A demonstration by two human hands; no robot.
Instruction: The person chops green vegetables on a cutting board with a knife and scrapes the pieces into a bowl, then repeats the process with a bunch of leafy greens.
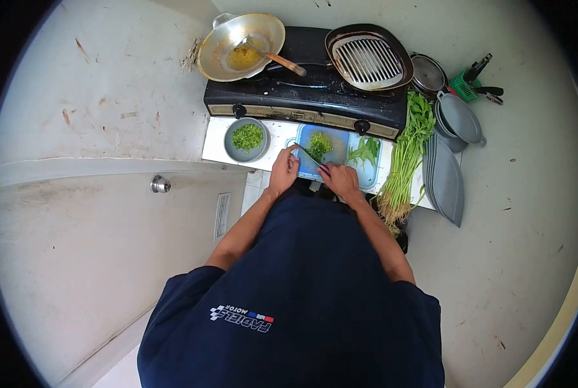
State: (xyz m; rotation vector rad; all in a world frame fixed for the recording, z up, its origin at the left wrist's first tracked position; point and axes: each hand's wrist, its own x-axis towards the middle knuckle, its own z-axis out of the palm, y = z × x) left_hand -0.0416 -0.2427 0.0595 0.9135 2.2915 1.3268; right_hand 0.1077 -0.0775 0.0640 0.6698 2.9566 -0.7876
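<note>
My right hand (342, 179) is closed round the handle of a knife (310, 155), whose blade slants up and left over a blue cutting board (337, 165). My left hand (285, 169) is at the board's left edge, its fingertips near the blade's tip; whether they touch it is too small to tell. Chopped greens (320, 145) lie in a small heap on the board, just above the blade. Some leaves (364, 150) rest on the board's right part. A grey bowl (229, 148) with chopped greens stands on the white tiled counter, left of the board.
Behind the board is a black stove (289, 97) bearing a wok (206, 54) with a ladle and a grill pan (402, 54). Long leafy stalks (402, 161) hang over the front edge at right. Beyond them stand grey plates (445, 178), pots (460, 118) and a green basket (460, 86).
</note>
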